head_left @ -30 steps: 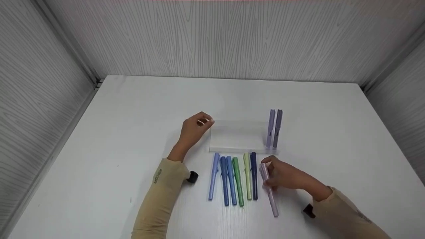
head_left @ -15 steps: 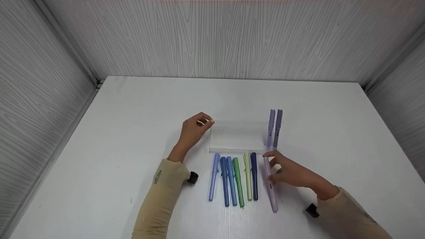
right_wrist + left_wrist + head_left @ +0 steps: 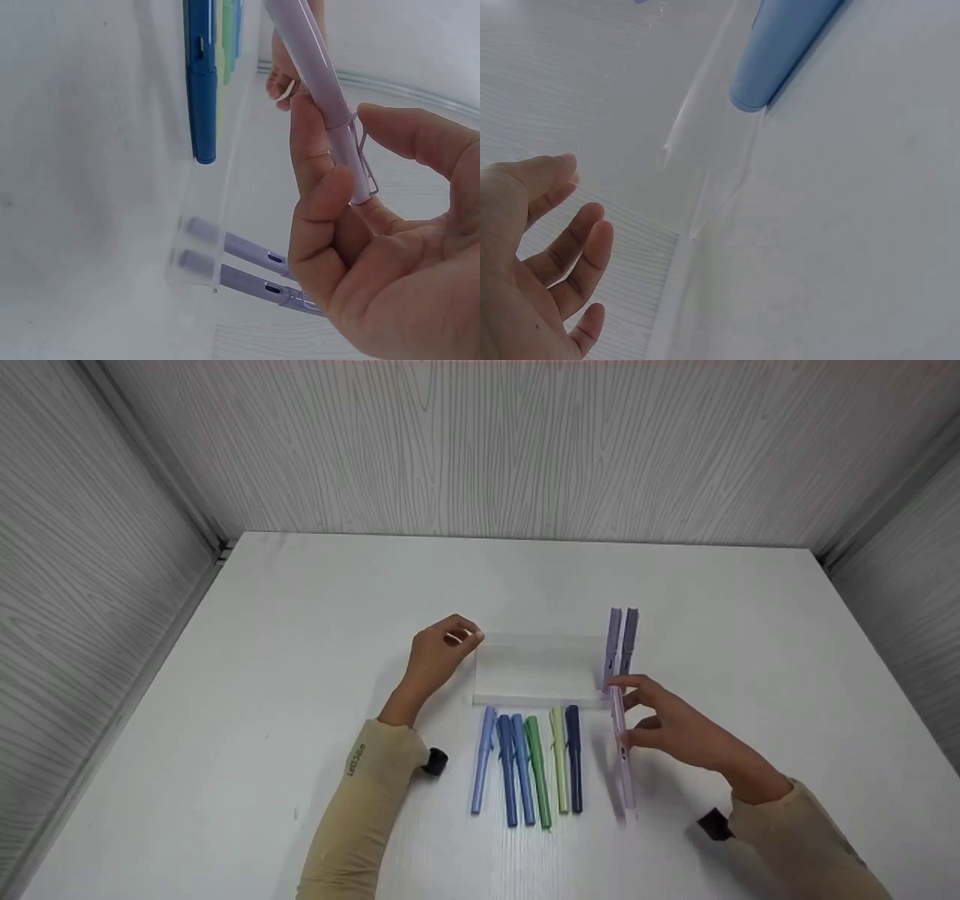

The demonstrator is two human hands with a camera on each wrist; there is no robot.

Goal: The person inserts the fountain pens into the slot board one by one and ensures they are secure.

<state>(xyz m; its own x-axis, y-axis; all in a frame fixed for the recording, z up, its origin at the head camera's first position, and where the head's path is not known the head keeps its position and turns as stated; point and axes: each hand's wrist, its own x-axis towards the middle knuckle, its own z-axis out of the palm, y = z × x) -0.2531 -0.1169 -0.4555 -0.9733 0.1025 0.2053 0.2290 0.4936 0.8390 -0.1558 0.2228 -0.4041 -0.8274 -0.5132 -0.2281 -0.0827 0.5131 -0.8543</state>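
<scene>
Lilac pen [image 3: 626, 771] is in the right hand [image 3: 679, 727], head view. Fingers bent, thumb and fingertips nearly together with the pen pinched between them near the cap end. Pen sits right of the pen row, cap end at the right end of the clear stand [image 3: 536, 671], other end toward the person. Can't tell if the low end touches the tabletop [image 3: 187, 720]. 2 purple pens [image 3: 613, 641] stand upright, side by side, in the stand's right end. Row of 6 lies in front of the stand, left to right: periwinkle pen [image 3: 481, 765], 2 blue pens [image 3: 508, 772], green pen [image 3: 538, 776], yellow pen [image 3: 559, 765], navy pen [image 3: 574, 765]. Left hand [image 3: 439, 652] is at the stand's far left corner, thumb and index tips meeting on it. Beige sleeves [image 3: 360, 802], black block at each cuff, grey wood-grain wall [image 3: 480, 450] behind.

Left wrist view: thumb and index pinch the stand's edge, other 3 fingers loosely bent and apart. 1 pen end, blue, shows at top, just beside the stand.

Right wrist view: lilac pen tilted, thumb at the clip [image 3: 365, 161], curled fingers on the other side. 2 purple pens in the stand below it, dark blue pen at upper left, left hand partly visible at top.
</scene>
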